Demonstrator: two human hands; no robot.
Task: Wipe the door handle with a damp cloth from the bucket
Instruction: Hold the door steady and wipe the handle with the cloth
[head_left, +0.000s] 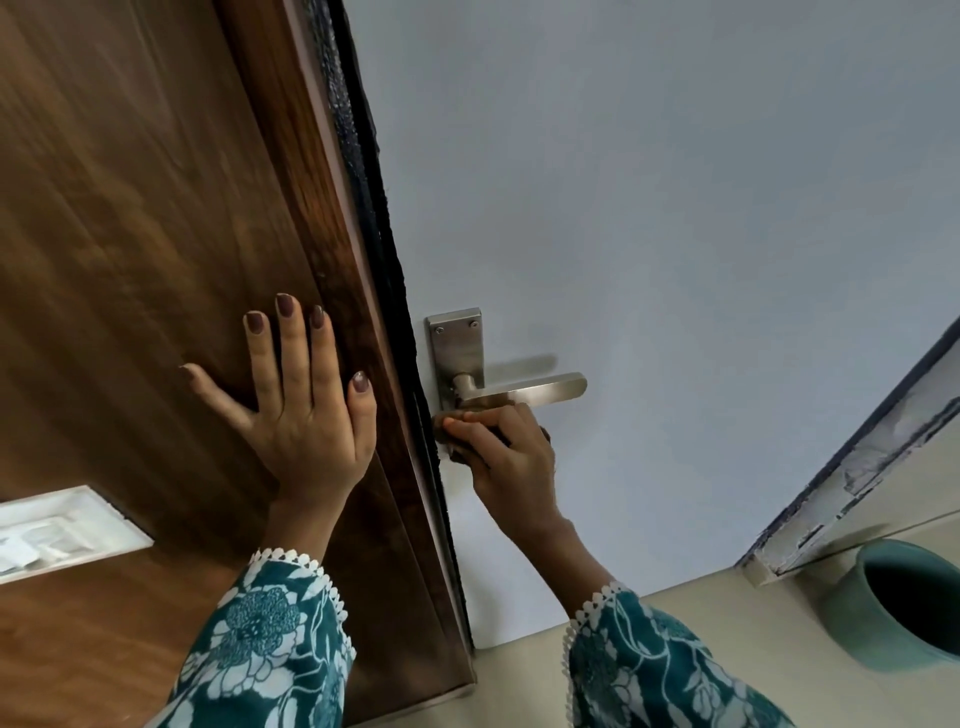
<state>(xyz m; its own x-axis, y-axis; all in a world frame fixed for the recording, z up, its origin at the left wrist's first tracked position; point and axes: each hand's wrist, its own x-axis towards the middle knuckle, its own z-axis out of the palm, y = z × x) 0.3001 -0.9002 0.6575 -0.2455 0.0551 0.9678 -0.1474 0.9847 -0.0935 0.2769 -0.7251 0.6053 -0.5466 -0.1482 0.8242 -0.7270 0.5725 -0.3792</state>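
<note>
A brushed-metal lever door handle on a rectangular backplate sticks out from the pale blue-grey door. Just below the lever, against the lower part of the plate, my right hand is closed around a small dark cloth; only a sliver of the cloth shows between the fingers. My left hand lies flat with fingers spread on the brown wooden door frame, holding nothing. A teal bucket stands on the floor at the lower right; its inside is dark.
The brown wooden frame fills the left side, with a black strip along its edge. A white switch plate sits at the lower left. A worn skirting edge runs diagonally at the right above the beige floor.
</note>
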